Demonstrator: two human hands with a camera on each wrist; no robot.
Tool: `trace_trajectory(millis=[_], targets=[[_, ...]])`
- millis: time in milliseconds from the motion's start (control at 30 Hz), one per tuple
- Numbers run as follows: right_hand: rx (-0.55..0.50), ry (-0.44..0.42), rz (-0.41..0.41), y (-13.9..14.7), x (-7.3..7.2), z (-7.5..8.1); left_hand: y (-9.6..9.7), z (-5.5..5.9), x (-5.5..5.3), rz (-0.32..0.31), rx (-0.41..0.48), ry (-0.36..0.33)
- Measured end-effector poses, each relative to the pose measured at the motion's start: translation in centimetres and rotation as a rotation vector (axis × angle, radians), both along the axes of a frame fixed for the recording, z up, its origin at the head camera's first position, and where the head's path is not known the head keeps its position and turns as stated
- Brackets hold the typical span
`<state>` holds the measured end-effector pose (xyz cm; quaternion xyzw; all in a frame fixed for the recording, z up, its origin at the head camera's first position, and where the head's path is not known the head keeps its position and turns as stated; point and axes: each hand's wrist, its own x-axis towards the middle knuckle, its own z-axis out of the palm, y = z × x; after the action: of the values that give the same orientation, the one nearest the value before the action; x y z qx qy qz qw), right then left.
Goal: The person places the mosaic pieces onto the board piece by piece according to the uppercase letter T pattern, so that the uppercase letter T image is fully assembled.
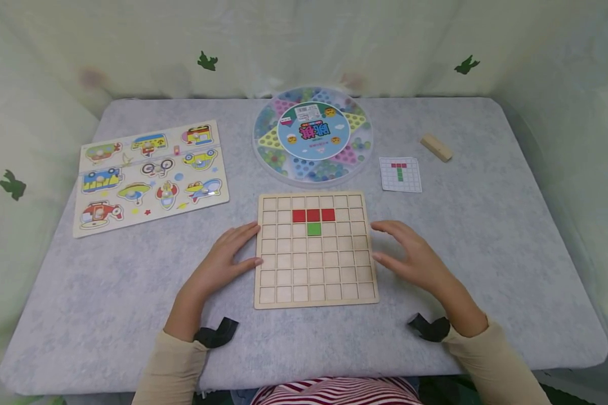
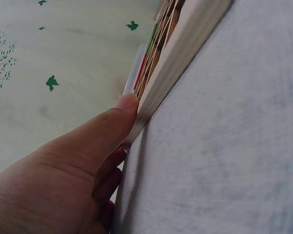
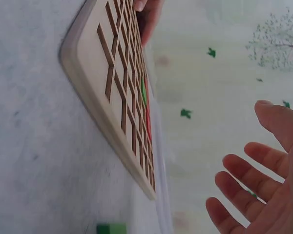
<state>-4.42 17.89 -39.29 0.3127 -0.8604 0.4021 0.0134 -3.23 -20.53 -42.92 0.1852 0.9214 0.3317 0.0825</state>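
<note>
A wooden grid board (image 1: 316,275) lies flat in front of me, with a row of three red squares (image 1: 313,215) and one green square (image 1: 314,229) under the middle one. My left hand (image 1: 223,259) touches the board's left edge with thumb and fingers extended; in the left wrist view the thumb (image 2: 102,131) meets the rim. On the other side, my right hand (image 1: 415,256) hovers by the right edge, fingers spread and holding nothing. The right wrist view shows its fingers (image 3: 249,180) apart from the board. A small pattern card (image 1: 401,175) shows a red and green T.
A round marble game box (image 1: 312,132) stands behind the board. At the left lies a vehicle peg puzzle (image 1: 152,177); at the back right, a plain wooden block (image 1: 436,147). A green block (image 3: 111,228) shows at the bottom of the right wrist view.
</note>
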Motion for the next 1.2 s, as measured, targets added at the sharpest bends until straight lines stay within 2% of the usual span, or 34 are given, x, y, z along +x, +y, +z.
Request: trace_trajectory(millis=[167, 533, 967, 1200], targets=[[-0.046, 0.051, -0.058, 1.9, 1.3, -0.5, 0.0, 0.0, 0.0, 0.001, 0.002, -0.003], [-0.042, -0.002, -0.188, 4.1, 3.3, -2.6, 0.0, 0.0, -0.1, -0.004, 0.0, -0.003], [-0.039, 0.005, -0.16, 4.8, 3.4, -4.1, -0.1, -0.1, 0.0, 0.008, -0.006, -0.012], [-0.002, -0.083, -0.186, 4.8, 3.5, -4.3, -0.1, -0.2, 0.0, 0.002, -0.001, -0.002]])
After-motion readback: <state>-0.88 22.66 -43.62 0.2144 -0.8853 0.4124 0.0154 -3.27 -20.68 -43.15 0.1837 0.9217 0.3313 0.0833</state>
